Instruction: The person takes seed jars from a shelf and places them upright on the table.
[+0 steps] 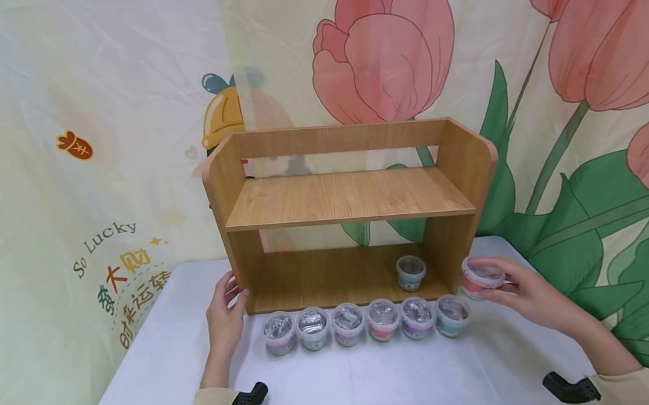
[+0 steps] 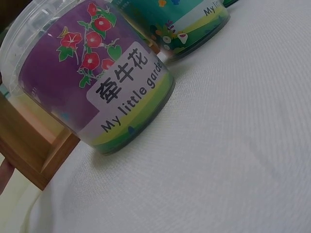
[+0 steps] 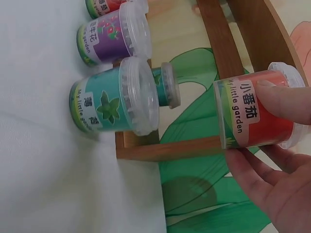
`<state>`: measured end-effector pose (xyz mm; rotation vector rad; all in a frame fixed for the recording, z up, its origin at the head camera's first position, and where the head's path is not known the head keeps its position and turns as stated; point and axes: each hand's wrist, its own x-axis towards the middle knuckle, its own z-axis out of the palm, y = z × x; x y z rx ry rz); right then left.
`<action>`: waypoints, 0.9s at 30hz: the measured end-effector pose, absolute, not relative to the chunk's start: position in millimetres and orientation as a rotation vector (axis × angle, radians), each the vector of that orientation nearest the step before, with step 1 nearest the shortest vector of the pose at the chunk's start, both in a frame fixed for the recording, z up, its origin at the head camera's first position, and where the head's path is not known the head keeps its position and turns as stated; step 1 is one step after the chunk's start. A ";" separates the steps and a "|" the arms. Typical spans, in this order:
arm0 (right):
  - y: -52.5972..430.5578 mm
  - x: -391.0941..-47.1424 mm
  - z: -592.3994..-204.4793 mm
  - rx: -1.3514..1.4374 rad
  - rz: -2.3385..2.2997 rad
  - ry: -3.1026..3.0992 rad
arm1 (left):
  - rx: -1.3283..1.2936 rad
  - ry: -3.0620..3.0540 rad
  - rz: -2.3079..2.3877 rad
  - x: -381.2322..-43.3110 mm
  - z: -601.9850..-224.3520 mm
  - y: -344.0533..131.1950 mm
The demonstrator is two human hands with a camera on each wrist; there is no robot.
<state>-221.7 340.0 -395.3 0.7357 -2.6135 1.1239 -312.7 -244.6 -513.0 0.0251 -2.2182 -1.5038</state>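
A clear-lidded plastic cup (image 1: 482, 277) with a red "My little garden" label is held in my right hand (image 1: 517, 286), beside the shelf's right front corner. The right wrist view shows my thumb on one side of this red cup (image 3: 255, 109) and fingers on the other. My left hand (image 1: 226, 315) rests against the left side panel of a two-tier wooden shelf (image 1: 349, 197). In front of the shelf, several similar lidded cups (image 1: 348, 324) stand in a row. Another cup (image 1: 411, 273) stands on the lower tier, toward the right.
A white cloth (image 1: 338, 379) covers the table. Close to the left wrist camera is a purple-labelled cup (image 2: 97, 77), with a teal one (image 2: 180, 24) beyond. A teal-labelled cup (image 3: 114, 99) ends the row on the right. A flower-printed backdrop (image 1: 387, 51) hangs behind.
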 end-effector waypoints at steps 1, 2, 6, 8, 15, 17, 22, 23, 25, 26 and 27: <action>341.6 -221.6 -396.0 0.740 1.130 -2.607 | 0.024 -2.220 -1.505 -312.6 -513.1 -244.7; 343.2 -221.5 -396.6 0.744 1.137 -2.601 | 0.026 -2.221 -1.506 -312.3 -512.9 -244.5; 350.0 -221.8 -399.9 0.762 1.160 -2.576 | 0.024 -2.216 -1.518 -311.3 -512.0 -244.0; 353.5 -222.4 -402.4 0.775 1.167 -2.568 | 0.024 -2.213 -1.519 -311.0 -511.6 -243.8; 368.9 -226.3 -414.1 0.765 1.185 -2.574 | 0.014 -2.207 -1.516 -311.9 -510.0 -244.3; 373.2 -227.3 -417.9 0.742 1.187 -2.589 | 0.009 -2.209 -1.509 -312.2 -509.9 -244.8; 381.5 -228.7 -429.6 0.707 1.242 -2.613 | 0.017 -2.219 -1.509 -311.5 -510.3 -244.4; 382.6 -229.0 -431.9 0.709 1.257 -2.611 | 0.018 -2.219 -1.511 -311.3 -510.5 -244.2; 384.4 -229.6 -436.0 0.716 1.274 -2.611 | 0.020 -2.217 -1.514 -310.7 -510.2 -243.7; 385.2 -229.7 -437.8 0.720 1.280 -2.613 | 0.023 -2.216 -1.515 -310.6 -510.3 -243.6; 386.3 -229.9 -439.6 0.723 1.279 -2.619 | 0.024 -2.217 -1.514 -310.2 -510.2 -243.4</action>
